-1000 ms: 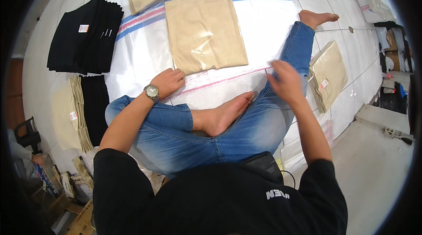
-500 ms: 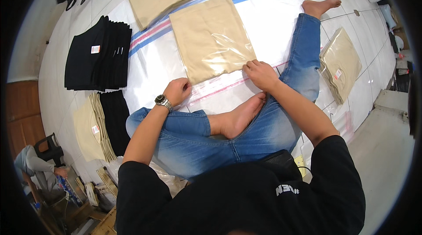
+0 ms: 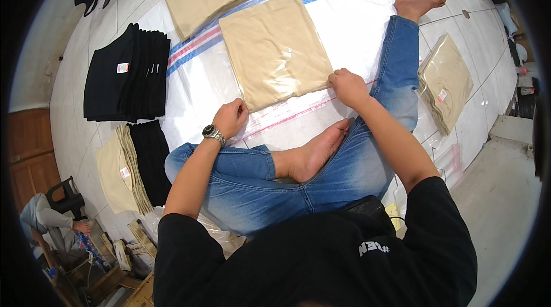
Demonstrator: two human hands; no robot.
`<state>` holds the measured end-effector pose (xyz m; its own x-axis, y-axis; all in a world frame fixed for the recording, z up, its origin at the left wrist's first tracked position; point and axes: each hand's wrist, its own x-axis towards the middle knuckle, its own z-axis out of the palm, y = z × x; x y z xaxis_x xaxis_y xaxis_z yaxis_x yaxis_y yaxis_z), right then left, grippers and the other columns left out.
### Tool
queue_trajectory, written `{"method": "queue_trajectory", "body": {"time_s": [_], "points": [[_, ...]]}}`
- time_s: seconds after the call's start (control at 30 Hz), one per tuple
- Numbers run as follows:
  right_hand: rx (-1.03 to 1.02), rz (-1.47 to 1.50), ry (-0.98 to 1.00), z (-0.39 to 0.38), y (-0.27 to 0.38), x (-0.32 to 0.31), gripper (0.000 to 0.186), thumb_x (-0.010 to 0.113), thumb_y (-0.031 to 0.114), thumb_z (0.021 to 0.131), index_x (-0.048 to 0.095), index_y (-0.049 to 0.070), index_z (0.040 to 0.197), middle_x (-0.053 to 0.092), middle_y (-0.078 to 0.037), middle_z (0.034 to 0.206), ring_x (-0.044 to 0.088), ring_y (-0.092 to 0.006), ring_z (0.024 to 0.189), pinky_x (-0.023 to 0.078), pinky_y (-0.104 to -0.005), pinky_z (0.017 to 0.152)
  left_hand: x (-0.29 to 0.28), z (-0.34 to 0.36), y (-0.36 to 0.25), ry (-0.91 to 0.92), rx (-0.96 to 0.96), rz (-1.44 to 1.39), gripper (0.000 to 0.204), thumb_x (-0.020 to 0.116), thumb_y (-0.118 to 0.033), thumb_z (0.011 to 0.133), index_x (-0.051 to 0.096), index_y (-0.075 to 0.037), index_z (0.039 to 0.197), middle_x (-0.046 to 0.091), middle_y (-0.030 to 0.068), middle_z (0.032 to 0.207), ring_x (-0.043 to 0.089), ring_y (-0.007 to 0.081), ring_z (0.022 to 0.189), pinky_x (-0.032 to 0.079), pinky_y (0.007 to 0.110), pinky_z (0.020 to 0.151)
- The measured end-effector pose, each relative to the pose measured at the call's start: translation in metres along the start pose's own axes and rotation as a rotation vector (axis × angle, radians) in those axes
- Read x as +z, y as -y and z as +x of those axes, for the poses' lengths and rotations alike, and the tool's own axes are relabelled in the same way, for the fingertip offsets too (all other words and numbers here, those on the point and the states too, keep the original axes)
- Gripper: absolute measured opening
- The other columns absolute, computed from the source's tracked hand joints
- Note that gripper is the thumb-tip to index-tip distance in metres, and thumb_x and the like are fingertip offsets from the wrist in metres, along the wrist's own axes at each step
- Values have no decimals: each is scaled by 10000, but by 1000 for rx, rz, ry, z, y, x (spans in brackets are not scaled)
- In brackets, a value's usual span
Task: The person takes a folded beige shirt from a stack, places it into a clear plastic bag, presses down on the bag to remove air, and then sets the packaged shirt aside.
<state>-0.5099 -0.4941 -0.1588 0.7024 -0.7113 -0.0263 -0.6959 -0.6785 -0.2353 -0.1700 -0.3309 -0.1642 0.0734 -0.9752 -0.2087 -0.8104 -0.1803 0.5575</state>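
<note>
Fingers (image 3: 333,79) of two hands (image 3: 229,119) (image 3: 351,90) touch one bagged beige cloth (image 3: 275,48).

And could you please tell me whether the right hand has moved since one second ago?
Yes: judged against the striped white sheet, the right hand has moved left, to the near right corner of the bagged tan garment.

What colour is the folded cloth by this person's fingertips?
The folded cloth is plain beige, with no pattern showing; the head view shows it best.
</note>
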Motion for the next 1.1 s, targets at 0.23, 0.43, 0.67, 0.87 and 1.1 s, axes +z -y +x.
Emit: {"method": "queue_trajectory", "body": {"time_s": [0.23, 0.43, 0.67, 0.87, 1.1], "points": [[574, 217, 135, 12, -23, -12, 154, 577, 102, 849, 642, 31, 969, 664, -167, 895, 656, -362, 905, 530, -480, 778, 10, 18, -29, 6, -348, 180, 119, 646, -133, 799, 639, -45, 879, 681, 167, 790, 670, 346, 778, 537, 440, 689], [120, 81, -11, -6, 3, -9, 193, 555, 76, 812, 649, 67, 980, 637, -131, 1008, 614, -319, 991, 516, -443, 820, 8, 3, -20, -121, 147, 115, 162, 688, -115, 770, 639, -59, 914, 606, 119, 928, 601, 305, 929, 501, 415, 790], [-61, 47, -78, 13, 22, 1, 204, 620, 115, 782, 663, 64, 975, 624, -115, 992, 602, -302, 992, 482, -449, 841, 7, 20, -33, -117, 369, 387, 76, 617, -127, 830, 635, -78, 886, 611, 98, 920, 577, 303, 923, 453, 423, 809], [-256, 83, 40, 54, 99, -49, 238, 655, 148, 802, 662, 60, 1023, 636, -125, 1000, 606, -284, 1020, 502, -412, 829, -53, 64, -111, -515, 390, 280, 86, 652, -111, 790, 623, -98, 870, 620, 84, 894, 588, 289, 895, 430, 425, 796], [-276, 107, 107, 54, 87, -4, 249, 665, 157, 785, 660, 56, 1013, 627, -131, 986, 603, -298, 999, 501, -417, 831, -6, 27, -11, 95, 258, 306, 220, 753, -246, 730, 675, -93, 868, 643, 95, 912, 599, 305, 929, 494, 416, 828]]}}
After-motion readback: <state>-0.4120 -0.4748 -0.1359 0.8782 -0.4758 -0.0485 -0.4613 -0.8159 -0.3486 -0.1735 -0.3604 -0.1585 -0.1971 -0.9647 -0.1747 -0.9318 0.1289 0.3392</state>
